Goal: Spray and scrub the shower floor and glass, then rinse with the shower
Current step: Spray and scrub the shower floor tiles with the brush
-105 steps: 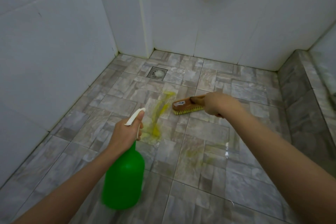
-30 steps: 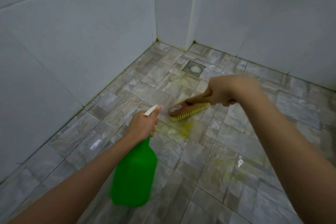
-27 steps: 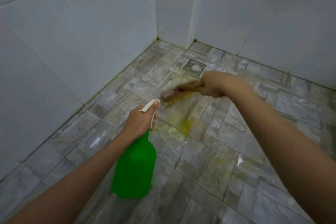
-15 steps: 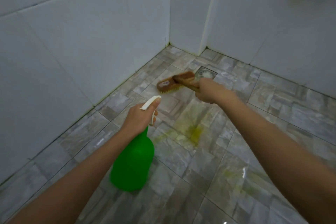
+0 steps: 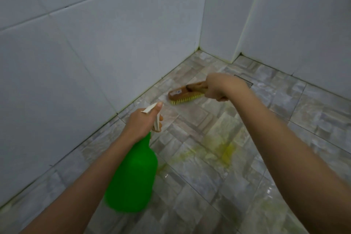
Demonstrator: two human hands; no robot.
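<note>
My left hand point(image 5: 141, 122) grips the neck of a green spray bottle point(image 5: 133, 175), index finger on its white trigger head point(image 5: 152, 109). My right hand point(image 5: 222, 86) is closed on the handle of a brown wooden scrub brush point(image 5: 183, 94). The brush's yellow bristles rest on the grey tiled shower floor point(image 5: 199, 186), close to the left wall. A smeared yellow cleaner stain point(image 5: 222, 148) lies on the tiles between my two arms, nearer to me than the brush.
White tiled walls point(image 5: 85, 59) close in on the left and at the back, meeting in a corner point(image 5: 199, 47). A floor drain point(image 5: 250, 83) is mostly hidden behind my right hand. Wet patches glint on the tiles at lower right.
The brush has travelled away from me and to the left, off the yellow stain toward the left wall. The spray bottle has stayed in my left hand. My view has turned left.
</note>
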